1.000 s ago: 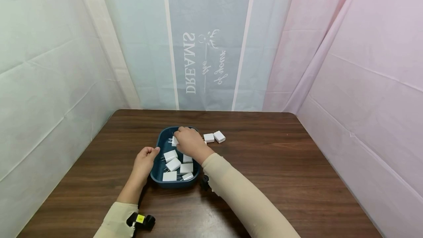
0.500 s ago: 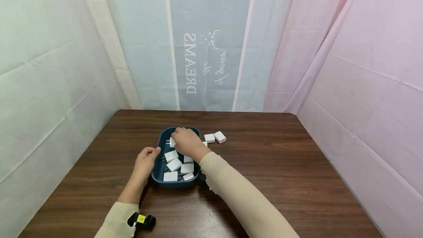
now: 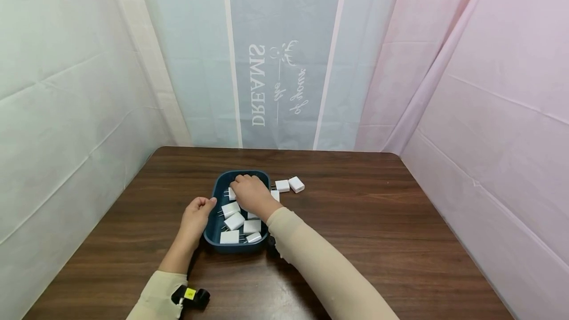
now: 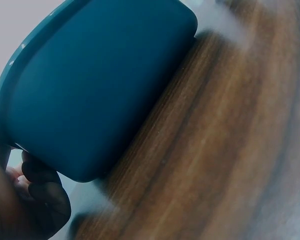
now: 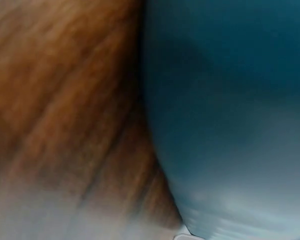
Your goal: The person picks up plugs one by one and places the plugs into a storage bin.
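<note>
A dark blue plastic bin (image 3: 235, 248) stands on the table with several white plug-in chargers in it, their metal prongs mostly pointing left. My left hand (image 3: 193, 216) grips the bin's left rim, thumb at the edge and fingers curled outside the wall, as the left wrist view of the bin (image 4: 90, 90) shows. Reaching over the right rim, my right hand (image 3: 252, 195) has its fingers bent down around a white charger (image 3: 232, 193) at the far end; its fingertips are hidden. In the right wrist view the bin's outer wall (image 5: 230, 110) fills the right side.
To the right of the bin, a white charger (image 3: 282, 185) and another charger (image 3: 296, 184) lie on the brown wooden table (image 3: 378, 231). A third charger (image 3: 275, 195) sits against the bin's right edge. Fabric curtains (image 3: 284, 63) surround the table.
My right hand has shifted slightly left and nearer within the bin, together with the charger at its fingertips. The left hand stays at the rim.
</note>
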### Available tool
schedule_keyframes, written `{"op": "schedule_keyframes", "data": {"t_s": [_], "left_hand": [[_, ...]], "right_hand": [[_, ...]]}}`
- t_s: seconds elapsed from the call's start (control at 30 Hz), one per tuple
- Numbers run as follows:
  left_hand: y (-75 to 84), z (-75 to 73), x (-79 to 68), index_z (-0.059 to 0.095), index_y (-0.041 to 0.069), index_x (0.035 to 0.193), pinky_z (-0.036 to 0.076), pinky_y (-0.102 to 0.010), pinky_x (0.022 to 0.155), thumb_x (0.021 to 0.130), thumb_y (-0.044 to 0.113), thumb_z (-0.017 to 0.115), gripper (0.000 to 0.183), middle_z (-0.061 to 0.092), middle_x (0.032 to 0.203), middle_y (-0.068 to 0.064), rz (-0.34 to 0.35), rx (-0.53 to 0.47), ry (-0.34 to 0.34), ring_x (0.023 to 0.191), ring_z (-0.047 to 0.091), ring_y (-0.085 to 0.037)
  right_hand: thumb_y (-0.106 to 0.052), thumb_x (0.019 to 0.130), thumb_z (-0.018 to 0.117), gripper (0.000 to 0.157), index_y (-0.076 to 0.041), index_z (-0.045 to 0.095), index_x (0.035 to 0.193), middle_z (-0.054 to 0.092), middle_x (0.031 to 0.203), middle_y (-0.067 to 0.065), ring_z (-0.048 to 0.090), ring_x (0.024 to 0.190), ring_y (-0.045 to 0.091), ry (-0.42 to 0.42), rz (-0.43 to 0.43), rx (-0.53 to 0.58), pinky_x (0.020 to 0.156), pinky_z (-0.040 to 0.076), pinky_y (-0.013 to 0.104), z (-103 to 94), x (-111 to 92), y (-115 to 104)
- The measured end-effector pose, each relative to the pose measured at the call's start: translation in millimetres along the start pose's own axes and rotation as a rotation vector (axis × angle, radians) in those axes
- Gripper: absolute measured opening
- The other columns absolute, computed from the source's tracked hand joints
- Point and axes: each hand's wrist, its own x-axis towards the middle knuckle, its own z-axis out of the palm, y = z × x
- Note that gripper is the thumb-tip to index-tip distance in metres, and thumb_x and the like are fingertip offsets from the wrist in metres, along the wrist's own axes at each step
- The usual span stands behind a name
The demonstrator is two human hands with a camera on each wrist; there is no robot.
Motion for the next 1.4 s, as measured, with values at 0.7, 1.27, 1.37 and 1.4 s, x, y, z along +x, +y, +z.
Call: {"op": "schedule_keyframes", "data": {"t_s": [0.7, 1.27, 1.37, 1.4], "left_hand": [[0.6, -0.2, -0.2, 0.054, 0.001, 0.109, 0.038, -0.033, 0.074, 0.106, 0.036, 0.055, 0.035, 0.049, 0.091, -0.007, -0.004, -0.008, -0.007, 0.089, 0.047, -0.023], [0.7, -0.4, -0.9, 0.055, 0.002, 0.106, 0.039, -0.031, 0.071, 0.106, 0.035, 0.056, 0.033, 0.048, 0.086, -0.003, 0.007, -0.027, -0.004, 0.084, 0.047, -0.021], [1.2, -0.4, -1.2, 0.055, 0.002, 0.105, 0.039, -0.03, 0.069, 0.106, 0.035, 0.056, 0.033, 0.048, 0.084, -0.003, 0.005, -0.031, -0.001, 0.082, 0.047, -0.02], [1.5, -0.4, -1.4, 0.055, 0.002, 0.105, 0.039, -0.03, 0.069, 0.106, 0.035, 0.056, 0.033, 0.048, 0.084, -0.003, 0.004, -0.029, -0.001, 0.082, 0.047, -0.02]], "right_hand": [[-0.027, 0.105, 0.06, 0.032, -0.021, 0.064, 0.136, 0.062, 0.135, -0.003, 0.059, 0.126, 0.014, -0.027, 0.002, 0.058, 0.107, 0.047, 0.031, 3.7, 1.6, -3.3], [-0.029, 0.105, 0.059, 0.034, -0.023, 0.062, 0.139, 0.062, 0.136, -0.004, 0.06, 0.123, 0.012, -0.074, 0.016, 0.083, 0.103, 0.049, 0.029, 4.4, 1.3, -3.9], [-0.029, 0.106, 0.058, 0.035, -0.023, 0.061, 0.14, 0.062, 0.136, -0.004, 0.06, 0.124, 0.012, -0.079, 0.013, 0.076, 0.104, 0.049, 0.03, 5.6, 1.9, -3.7], [-0.029, 0.106, 0.058, 0.035, -0.023, 0.061, 0.14, 0.061, 0.137, -0.004, 0.06, 0.124, 0.012, -0.078, 0.01, 0.071, 0.104, 0.049, 0.03, 5.8, 2.1, -3.6]]}}
